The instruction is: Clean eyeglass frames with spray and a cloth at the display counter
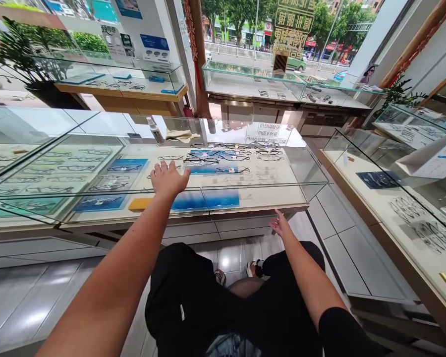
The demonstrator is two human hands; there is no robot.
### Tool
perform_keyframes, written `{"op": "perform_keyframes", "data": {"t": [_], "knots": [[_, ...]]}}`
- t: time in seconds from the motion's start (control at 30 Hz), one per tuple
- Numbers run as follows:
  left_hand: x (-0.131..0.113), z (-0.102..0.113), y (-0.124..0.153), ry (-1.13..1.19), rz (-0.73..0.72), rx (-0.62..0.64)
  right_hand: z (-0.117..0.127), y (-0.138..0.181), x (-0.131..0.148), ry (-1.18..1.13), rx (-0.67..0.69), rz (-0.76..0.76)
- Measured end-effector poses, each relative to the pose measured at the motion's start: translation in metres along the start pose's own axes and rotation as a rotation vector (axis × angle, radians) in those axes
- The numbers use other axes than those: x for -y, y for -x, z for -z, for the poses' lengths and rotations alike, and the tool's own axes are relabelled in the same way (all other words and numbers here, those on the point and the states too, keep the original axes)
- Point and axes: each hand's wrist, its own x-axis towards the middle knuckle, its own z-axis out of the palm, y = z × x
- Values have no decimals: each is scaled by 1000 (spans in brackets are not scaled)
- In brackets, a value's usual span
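My left hand [168, 178] reaches over the glass top of the display case [260, 203], palm down and fingers spread, holding nothing. Several pairs of eyeglasses [232, 170] lie in rows beside and beyond it. Lower down, at the front edge of the case, my right hand [278, 224] is empty, its index finger stretched out and the others loosely bent. Past my left hand, a small spray bottle [155, 131] stands by a crumpled beige cloth [182, 135] on the glass. A blue mat [223, 199] and a yellow cloth [140, 204] lie inside near the front.
Another glass case [357, 198] with eyeglasses runs along my right. On the left, the glass case continues with more eyeglasses [72, 168]. Further display cases [245, 87] stand by the windows, and a potted plant [22, 64] is at the back left. My knees are close below the counter.
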Motion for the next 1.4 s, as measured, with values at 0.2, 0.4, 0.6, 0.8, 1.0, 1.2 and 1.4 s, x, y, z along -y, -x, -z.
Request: {"op": "perform_keyframes", "data": {"t": [0.2,0.4,0.6,0.8,1.0,1.2,1.4], "knots": [[-4,3,5,34,9,-33,-24,-21,2,-394,26,-247],[-7,5,6,43,29,-27,-22,-11,1,-497,32,-324],[-6,6,7,42,4,-2,-5,34,-4,-416,84,-342],[-4,5,6,46,-9,17,56,125,10,-156,420,-394],[-2,3,4,40,-9,19,154,215,176,475,1150,80],[-1,3,4,46,1,11,177,154,355,1058,727,553],[1,4,4,48,22,-15,119,-3,443,1522,318,765]]}}
